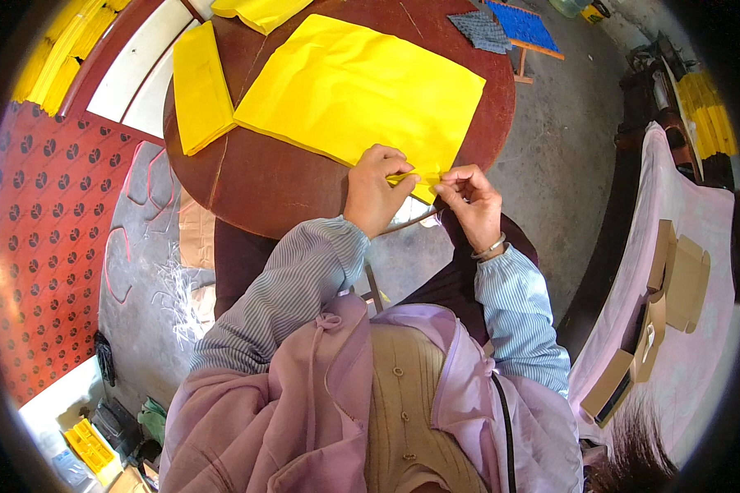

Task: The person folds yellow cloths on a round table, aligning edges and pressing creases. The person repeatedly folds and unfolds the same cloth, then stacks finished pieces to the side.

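A large flat yellow sheet, which looks like cloth (362, 90), lies across the round brown table (288, 177). Its near right corner comes over the table's front edge, toward me. My left hand (374, 187) is closed at that corner, thumb and forefinger pinching the yellow material. Just to its right, my right hand (475, 207) pinches the corner's other side between thumb and fingertips. Small folds show between the two hands. A folded yellow bundle (199, 90) rests left of the sheet, and another yellow piece (263, 10) lies at the table's far edge.
Beyond the table's far right stands a small stool with a blue top (530, 29), a grey textured cloth (478, 31) beside it. Opened cardboard boxes (686, 283) lie on a pink-covered surface at right. At left are a red patterned board (49, 238) and stacked yellow pieces (66, 49).
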Demonstrator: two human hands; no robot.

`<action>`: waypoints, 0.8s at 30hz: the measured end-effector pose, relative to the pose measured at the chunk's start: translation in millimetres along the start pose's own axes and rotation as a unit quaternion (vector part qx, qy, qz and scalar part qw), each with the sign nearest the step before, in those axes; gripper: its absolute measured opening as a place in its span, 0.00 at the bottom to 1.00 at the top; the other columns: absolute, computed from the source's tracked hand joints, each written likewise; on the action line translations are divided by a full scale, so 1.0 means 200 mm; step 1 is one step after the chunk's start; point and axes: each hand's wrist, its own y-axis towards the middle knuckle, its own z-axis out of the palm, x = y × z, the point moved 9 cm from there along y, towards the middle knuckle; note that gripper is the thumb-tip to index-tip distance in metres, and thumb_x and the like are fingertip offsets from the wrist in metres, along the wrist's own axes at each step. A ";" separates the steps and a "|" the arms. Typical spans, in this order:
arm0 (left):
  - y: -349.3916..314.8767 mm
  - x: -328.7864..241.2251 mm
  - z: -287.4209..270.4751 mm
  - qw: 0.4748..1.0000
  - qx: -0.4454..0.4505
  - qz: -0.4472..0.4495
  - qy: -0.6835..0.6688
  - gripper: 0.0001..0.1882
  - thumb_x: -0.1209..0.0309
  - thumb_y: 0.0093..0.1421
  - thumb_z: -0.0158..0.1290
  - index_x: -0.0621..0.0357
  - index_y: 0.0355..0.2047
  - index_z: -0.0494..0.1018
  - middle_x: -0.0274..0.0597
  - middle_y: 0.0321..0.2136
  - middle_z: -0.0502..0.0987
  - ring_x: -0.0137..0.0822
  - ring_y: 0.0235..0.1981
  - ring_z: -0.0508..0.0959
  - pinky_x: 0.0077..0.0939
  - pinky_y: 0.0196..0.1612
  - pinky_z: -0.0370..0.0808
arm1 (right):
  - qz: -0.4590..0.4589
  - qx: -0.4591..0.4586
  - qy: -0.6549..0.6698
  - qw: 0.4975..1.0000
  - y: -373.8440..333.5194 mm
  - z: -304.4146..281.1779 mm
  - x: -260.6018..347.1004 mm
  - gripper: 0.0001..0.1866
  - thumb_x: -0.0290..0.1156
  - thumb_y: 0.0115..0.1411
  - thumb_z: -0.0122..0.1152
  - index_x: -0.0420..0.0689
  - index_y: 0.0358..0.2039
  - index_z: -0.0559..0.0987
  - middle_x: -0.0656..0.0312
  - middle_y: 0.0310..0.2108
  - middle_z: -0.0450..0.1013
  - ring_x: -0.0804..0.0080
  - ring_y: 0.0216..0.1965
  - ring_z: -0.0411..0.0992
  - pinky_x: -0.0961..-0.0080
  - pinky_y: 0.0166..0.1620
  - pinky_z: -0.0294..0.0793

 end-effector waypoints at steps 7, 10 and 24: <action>0.02 0.04 0.00 0.997 0.026 -0.051 -0.061 0.08 0.73 0.59 0.69 0.65 0.36 0.84 0.46 0.44 0.83 0.39 0.42 0.85 0.28 0.48 0.82 | -0.132 0.078 -0.222 0.963 -0.04 0.03 0.17 0.12 0.17 0.59 0.72 0.40 0.44 0.87 0.60 0.43 0.80 0.70 0.40 0.80 0.75 0.43 0.80; 0.02 0.04 0.00 0.995 0.035 -0.059 -0.073 0.08 0.73 0.60 0.68 0.65 0.35 0.84 0.45 0.44 0.82 0.41 0.43 0.85 0.30 0.49 0.81 | -0.119 0.079 -0.191 0.971 -0.02 0.02 0.17 0.10 0.19 0.60 0.73 0.41 0.43 0.89 0.59 0.43 0.81 0.67 0.45 0.79 0.73 0.47 0.80; 0.02 0.04 0.01 0.997 0.036 -0.044 -0.059 0.08 0.72 0.60 0.67 0.65 0.35 0.84 0.45 0.44 0.82 0.44 0.44 0.84 0.32 0.50 0.80 | -0.046 0.054 -0.155 0.985 0.03 -0.02 0.08 0.07 0.20 0.56 0.77 0.40 0.36 0.89 0.64 0.36 0.78 0.80 0.31 0.74 0.82 0.33 0.74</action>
